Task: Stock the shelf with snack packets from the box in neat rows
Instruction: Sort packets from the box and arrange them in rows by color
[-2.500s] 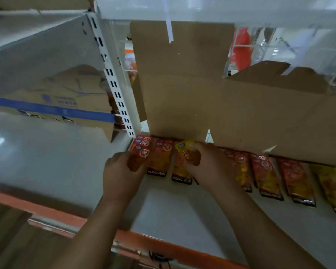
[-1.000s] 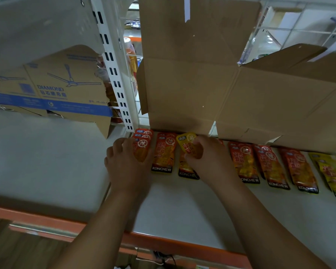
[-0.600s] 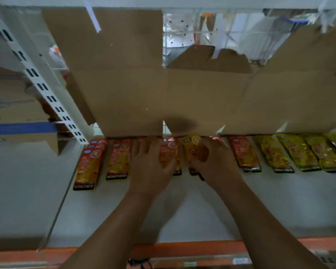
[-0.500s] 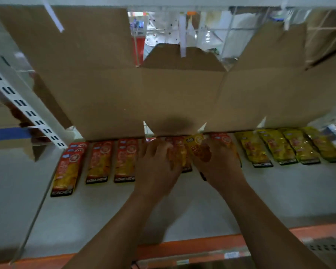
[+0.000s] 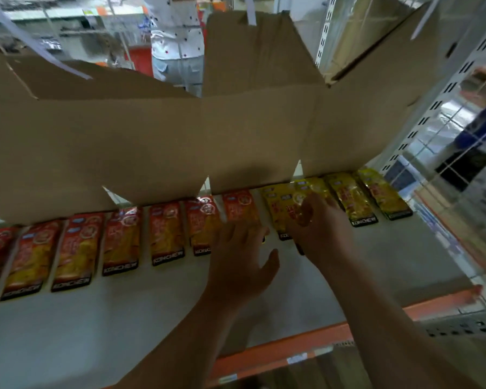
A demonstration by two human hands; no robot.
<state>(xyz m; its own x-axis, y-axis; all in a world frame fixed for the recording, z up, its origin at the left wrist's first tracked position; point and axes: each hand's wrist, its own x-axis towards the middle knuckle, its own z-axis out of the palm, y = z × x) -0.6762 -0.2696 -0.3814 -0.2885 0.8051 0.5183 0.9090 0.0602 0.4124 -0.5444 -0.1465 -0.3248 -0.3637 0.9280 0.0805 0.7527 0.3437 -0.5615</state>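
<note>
A row of flat snack packets runs along the white shelf [image 5: 68,332]: several red ones [image 5: 121,240] on the left, several yellow ones [image 5: 351,197] on the right. Behind them stands the open cardboard box [image 5: 152,147] with its flaps up. My right hand [image 5: 323,228] grips a yellow packet [image 5: 303,200] over the yellow packets in the row. My left hand [image 5: 242,259] lies flat with spread fingers over the near end of a red packet [image 5: 240,206] in the middle of the row.
White slotted uprights [image 5: 421,116] stand at the right with wire mesh beyond. An orange rail [image 5: 306,346] edges the shelf front. A person in a dotted white top [image 5: 177,37] stands behind the shelving.
My view and both hands have moved right along the row, from the red packets at the left end to the yellow ones. My right hand still holds the yellow packet.
</note>
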